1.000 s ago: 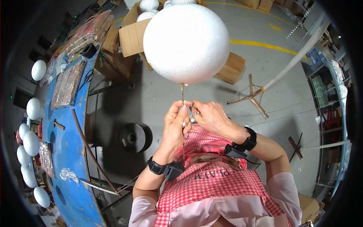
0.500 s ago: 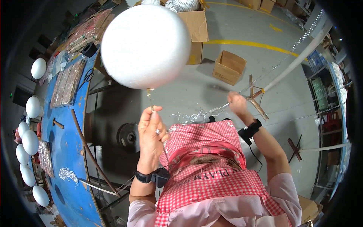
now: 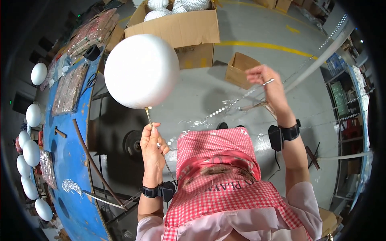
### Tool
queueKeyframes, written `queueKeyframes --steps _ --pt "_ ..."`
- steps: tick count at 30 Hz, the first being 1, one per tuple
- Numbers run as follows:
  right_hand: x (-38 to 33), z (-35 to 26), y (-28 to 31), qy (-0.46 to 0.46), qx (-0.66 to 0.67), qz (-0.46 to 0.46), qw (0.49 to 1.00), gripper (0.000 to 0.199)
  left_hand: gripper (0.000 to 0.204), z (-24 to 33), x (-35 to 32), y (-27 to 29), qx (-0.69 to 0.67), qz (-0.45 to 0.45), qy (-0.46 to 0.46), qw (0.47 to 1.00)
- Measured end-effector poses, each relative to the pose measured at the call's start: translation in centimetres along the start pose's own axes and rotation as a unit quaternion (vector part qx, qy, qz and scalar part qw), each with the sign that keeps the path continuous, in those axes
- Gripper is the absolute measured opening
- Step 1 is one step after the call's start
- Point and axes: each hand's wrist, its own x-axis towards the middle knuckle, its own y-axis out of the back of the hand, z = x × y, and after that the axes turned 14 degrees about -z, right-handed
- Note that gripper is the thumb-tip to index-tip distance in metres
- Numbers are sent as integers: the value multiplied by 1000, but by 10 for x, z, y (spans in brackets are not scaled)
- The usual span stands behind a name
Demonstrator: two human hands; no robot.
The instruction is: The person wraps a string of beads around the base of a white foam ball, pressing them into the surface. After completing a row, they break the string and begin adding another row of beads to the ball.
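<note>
My left hand (image 3: pixel 152 146) is closed around a thin stick (image 3: pixel 150 116), gripping it just below a large white foam ball (image 3: pixel 140 72). Gold-coloured wrapping shows where the stick meets the ball. The stick's lower end slants down past my wrist toward the apron. My right hand (image 3: pixel 273 90), raised to the right and blurred, has a silvery sequin string (image 3: pixel 237 101) running across its fingers. How the fingers grip this string is hard to make out. The string slopes down leftward to a loose tangle above my apron-covered lap (image 3: pixel 217 146).
At left, a blue table (image 3: pixel 66 160) carries plastic-wrapped packs (image 3: pixel 70 90); several white balls (image 3: pixel 34 115) line its far side. A carton (image 3: pixel 173 30) of silvery balls stands ahead, with a smaller open box (image 3: pixel 237 72) to its right. A pale pole (image 3: pixel 321 60) leans at right.
My right hand has swung up and to the right along with the string. The foam ball and my left hand have shifted left and slightly down, and the ball looks smaller.
</note>
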Motion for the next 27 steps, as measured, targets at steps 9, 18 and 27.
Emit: queueKeyframes --steps 9,18,27 --pt "-15 -34 -20 125 -78 9 989 44 15 2 2 -9 -12 0 20 1000" --pt "-16 -13 -6 90 -198 -7 976 30 18 6 9 -27 0 -27 -1 1000" --pt "-67 -3 -82 -2 -244 -152 958 10 20 -14 18 -51 11 -107 -21 994"
